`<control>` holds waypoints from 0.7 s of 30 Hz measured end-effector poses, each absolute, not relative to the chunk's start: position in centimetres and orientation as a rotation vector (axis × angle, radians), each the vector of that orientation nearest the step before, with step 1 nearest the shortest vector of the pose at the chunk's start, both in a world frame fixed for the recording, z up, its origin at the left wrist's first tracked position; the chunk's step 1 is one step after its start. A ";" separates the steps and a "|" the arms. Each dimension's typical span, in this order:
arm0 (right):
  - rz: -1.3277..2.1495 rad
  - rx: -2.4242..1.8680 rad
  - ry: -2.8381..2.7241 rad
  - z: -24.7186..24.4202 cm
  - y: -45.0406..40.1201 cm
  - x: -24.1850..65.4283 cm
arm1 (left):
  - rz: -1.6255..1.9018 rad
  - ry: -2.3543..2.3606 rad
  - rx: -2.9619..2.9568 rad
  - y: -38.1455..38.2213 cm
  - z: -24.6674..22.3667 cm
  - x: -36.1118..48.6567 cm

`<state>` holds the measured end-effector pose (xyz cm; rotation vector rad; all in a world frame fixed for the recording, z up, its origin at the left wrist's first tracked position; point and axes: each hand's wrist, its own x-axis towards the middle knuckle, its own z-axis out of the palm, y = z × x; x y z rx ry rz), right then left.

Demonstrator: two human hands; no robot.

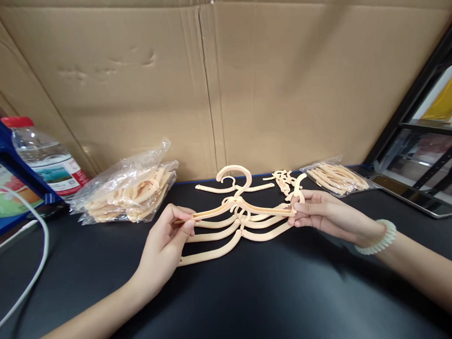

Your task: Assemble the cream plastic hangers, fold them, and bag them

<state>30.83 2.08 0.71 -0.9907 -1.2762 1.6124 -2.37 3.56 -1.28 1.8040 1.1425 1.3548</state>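
Observation:
A peach plastic hanger (pixel 213 210) is held up above the black table, its large hook pointing upward. My left hand (pixel 168 237) pinches the tip of its left arm. My right hand (pixel 320 213), with a pale beaded bracelet at the wrist, grips the right end, where a small curved peach piece (pixel 298 185) stands up between the fingers and the arm. Under the held hanger, several similar hangers (pixel 218 252) lie on the table in a row, one behind another, partly hidden by it. Another hanger (pixel 214 189) lies at the back.
A clear bag of peach parts (pixel 126 196) lies at the left, another bag (pixel 336 177) at the back right. Small loose peach pieces (pixel 283 179) lie between. A bottle (pixel 53 162), white cable (pixel 45 237), phone-like slab (pixel 410 195) and cardboard wall (pixel 282 77) surround the black table (pixel 262 303).

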 end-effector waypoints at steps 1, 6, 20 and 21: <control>1.583 -0.989 -1.287 0.8 2.0 30.7 | 1.353 1.141 1.804 3.6 -1.3 -2.4; 1.426 -1.004 -1.318 0.8 1.5 30.0 | 1.356 1.146 1.791 3.5 -1.1 -2.3; 1.313 -1.018 -1.292 0.9 0.8 29.0 | 1.255 1.125 1.875 3.2 -1.3 -2.1; 1.337 -1.006 -1.303 0.9 0.9 29.1 | 1.269 1.131 1.855 3.1 -1.3 -2.0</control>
